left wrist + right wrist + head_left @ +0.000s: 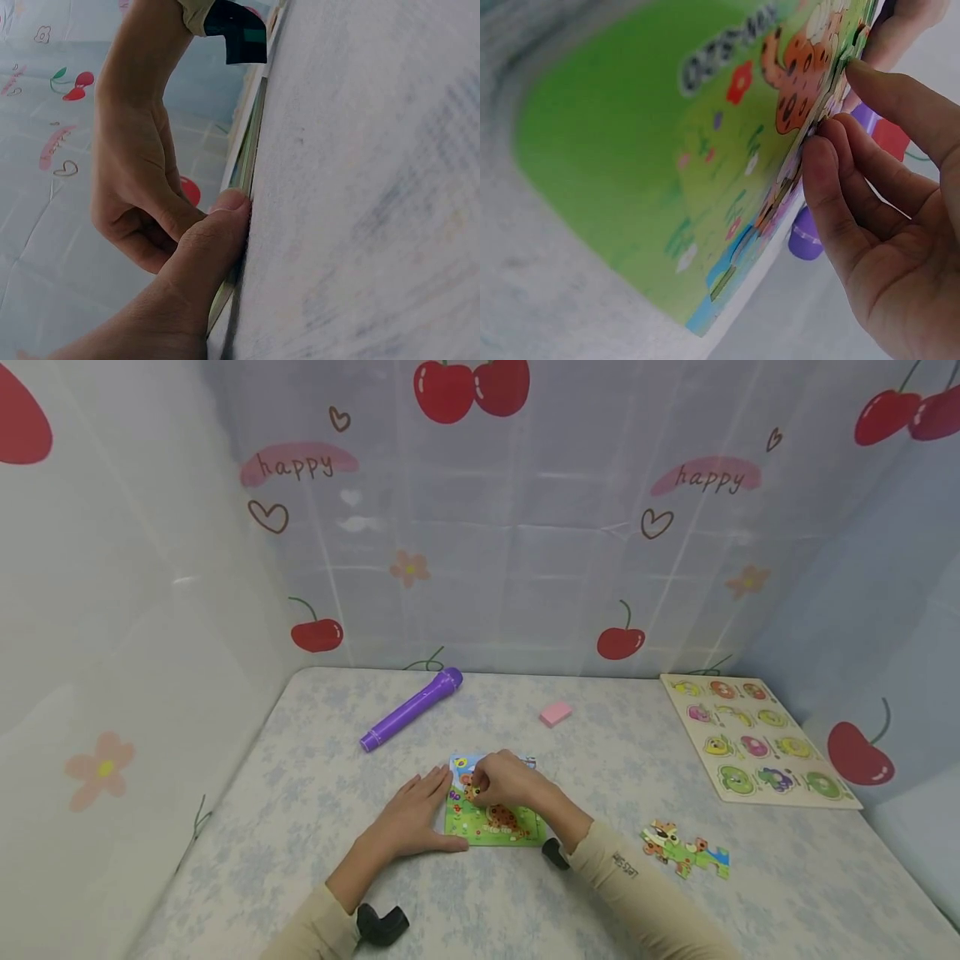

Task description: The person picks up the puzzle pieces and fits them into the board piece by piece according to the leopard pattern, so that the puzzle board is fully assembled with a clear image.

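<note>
A jigsaw puzzle board with a green meadow and a spotted cartoon animal lies on the table. My left hand rests at its lower left corner, fingers along the left side and thumb on the near edge. From the right, my right hand reaches over the board's upper part. Its thumb and fingers are bent and pinch a puzzle piece at the picture's surface; the fingertips largely cover that piece. Several joined puzzle pieces lie apart, to the right of my right forearm.
A purple toy microphone lies behind the board to the left. Farther back are a pink block and, at the right, a wooden board of fruit and vegetable pictures. Printed curtains enclose the table.
</note>
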The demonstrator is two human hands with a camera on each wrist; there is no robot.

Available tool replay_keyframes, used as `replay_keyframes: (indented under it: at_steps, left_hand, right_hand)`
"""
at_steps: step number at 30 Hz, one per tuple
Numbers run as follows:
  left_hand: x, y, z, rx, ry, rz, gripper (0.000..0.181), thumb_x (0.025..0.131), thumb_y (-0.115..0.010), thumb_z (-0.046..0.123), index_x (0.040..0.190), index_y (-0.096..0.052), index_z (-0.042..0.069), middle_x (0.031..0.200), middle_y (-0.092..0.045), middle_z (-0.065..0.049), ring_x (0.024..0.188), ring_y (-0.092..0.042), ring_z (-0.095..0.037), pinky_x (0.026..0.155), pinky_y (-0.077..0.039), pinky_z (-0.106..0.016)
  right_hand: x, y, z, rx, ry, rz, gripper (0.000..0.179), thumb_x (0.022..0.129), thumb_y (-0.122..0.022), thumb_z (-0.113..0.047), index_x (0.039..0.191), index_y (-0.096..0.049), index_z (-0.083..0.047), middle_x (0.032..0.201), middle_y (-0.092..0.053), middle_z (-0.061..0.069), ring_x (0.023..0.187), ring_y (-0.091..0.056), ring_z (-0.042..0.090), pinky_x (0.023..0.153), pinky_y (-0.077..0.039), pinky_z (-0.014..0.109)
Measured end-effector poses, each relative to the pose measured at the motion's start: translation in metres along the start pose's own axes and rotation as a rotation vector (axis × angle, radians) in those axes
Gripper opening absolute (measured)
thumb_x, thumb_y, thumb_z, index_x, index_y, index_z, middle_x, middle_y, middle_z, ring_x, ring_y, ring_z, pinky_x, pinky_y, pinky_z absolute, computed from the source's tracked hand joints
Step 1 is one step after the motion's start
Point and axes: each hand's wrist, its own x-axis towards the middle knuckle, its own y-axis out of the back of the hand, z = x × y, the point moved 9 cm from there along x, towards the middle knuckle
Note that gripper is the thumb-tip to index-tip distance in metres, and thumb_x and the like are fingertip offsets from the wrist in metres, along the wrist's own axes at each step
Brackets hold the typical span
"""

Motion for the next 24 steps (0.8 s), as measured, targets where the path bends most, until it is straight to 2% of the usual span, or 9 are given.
replay_keyframes:
  at_steps: [10, 16, 24]
  left_hand:
    - [-0.0001, 0.0001, -0.0003, -0.011, 0.000, -0.011, 0.117, 0.074, -0.060, 0.078, 0.156, -0.018, 0.006, 0.164, -0.015, -0.009, 0.152, -0.016, -0.025, 0.123, -0.018, -0.049]
    - [0.0001, -0.0012, 0.0010, -0.004, 0.002, -0.020, 0.117, 0.074, -0.059, 0.079, 0.156, -0.018, 0.006, 0.165, -0.015, -0.008, 0.152, -0.016, -0.025, 0.123, -0.018, -0.049]
    - [0.0004, 0.0010, 0.0015, 0.001, -0.006, 0.004, 0.116, 0.075, -0.060, 0.079, 0.155, -0.018, 0.006, 0.164, -0.015, -0.009, 0.152, -0.017, -0.025, 0.123, -0.018, -0.049]
  right_hand:
    - [0.0034, -0.0002, 0.0008, -0.029, -0.056, -0.020, 0.016, 0.078, -0.083, -0.021, 0.088, -0.074, -0.012, 0.078, -0.067, -0.005, 0.072, -0.057, 0.008, 0.066, -0.051, 0.024]
    - [0.0005, 0.0001, 0.0012, -0.011, -0.040, -0.010, 0.018, 0.078, -0.083, -0.020, 0.090, -0.075, -0.010, 0.078, -0.069, -0.005, 0.070, -0.058, 0.007, 0.065, -0.052, 0.023]
    - [0.0006, 0.0014, -0.0002, -0.010, -0.023, -0.005, 0.020, 0.078, -0.082, -0.021, 0.092, -0.075, -0.009, 0.078, -0.068, -0.005, 0.069, -0.058, 0.006, 0.065, -0.051, 0.022]
